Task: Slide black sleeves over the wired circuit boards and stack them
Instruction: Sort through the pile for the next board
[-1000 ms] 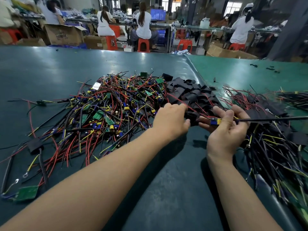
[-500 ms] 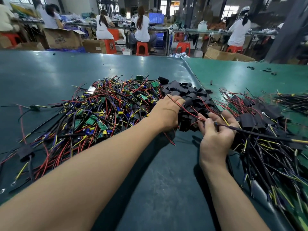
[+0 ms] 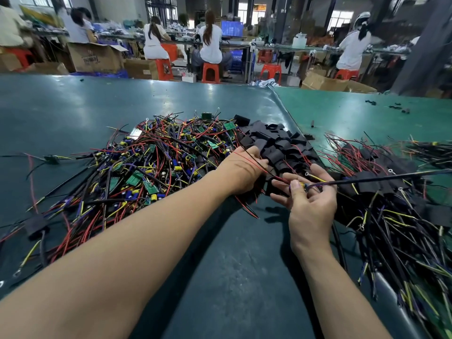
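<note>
A big heap of bare wired circuit boards (image 3: 151, 167) covers the table's left centre, green boards tangled in red, yellow and black wires. Loose black sleeves (image 3: 276, 143) are piled just behind my hands. My left hand (image 3: 241, 171) lies at the near edge of the sleeve pile, fingers curled down into it; what they hold is hidden. My right hand (image 3: 308, 199) pinches a wired circuit board (image 3: 302, 185) between thumb and fingers, its black cable running off to the right. Sleeved boards (image 3: 381, 192) lie stacked to the right.
The dark green table (image 3: 232, 265) is bare between my forearms. A seam (image 3: 281, 104) joins a brighter green mat at the back right, with a few stray black bits. People sit on red stools at benches beyond, among cardboard boxes.
My right hand drew back from the sleeved stack, now pinching a board in front of me. My left hand stayed at the sleeve pile, shifting slightly. The camera tilted a little.
</note>
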`<state>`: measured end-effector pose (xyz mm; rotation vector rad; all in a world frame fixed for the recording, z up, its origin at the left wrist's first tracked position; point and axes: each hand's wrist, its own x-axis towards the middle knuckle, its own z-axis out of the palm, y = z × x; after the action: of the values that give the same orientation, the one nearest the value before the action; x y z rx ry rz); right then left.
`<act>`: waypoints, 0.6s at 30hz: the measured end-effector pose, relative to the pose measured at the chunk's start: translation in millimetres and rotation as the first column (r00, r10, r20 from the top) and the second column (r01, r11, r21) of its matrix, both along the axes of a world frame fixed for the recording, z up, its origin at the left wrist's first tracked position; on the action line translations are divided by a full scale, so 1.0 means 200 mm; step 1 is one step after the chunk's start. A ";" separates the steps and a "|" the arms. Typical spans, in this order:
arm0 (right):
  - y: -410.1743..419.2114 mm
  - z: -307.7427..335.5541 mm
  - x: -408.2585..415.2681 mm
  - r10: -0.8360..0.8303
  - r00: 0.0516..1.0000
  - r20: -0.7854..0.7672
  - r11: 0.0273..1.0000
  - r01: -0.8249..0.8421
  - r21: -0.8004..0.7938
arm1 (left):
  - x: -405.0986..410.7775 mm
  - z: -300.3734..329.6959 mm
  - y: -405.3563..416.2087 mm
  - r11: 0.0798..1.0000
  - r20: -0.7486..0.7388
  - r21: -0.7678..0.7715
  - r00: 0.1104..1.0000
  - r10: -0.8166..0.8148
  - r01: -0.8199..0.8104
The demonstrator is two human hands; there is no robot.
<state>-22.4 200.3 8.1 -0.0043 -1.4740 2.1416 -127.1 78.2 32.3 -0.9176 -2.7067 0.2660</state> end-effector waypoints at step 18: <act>0.01 0.01 0.02 -0.165 0.980 -0.107 0.981 0.175 0.084 | 0.11 -0.06 0.03 0.769 -0.118 0.639 0.992 0.052 0.035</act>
<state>-19.3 202.4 9.2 0.0092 -1.4593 1.9088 -104.7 85.1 20.8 -0.6414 -2.3972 -0.5605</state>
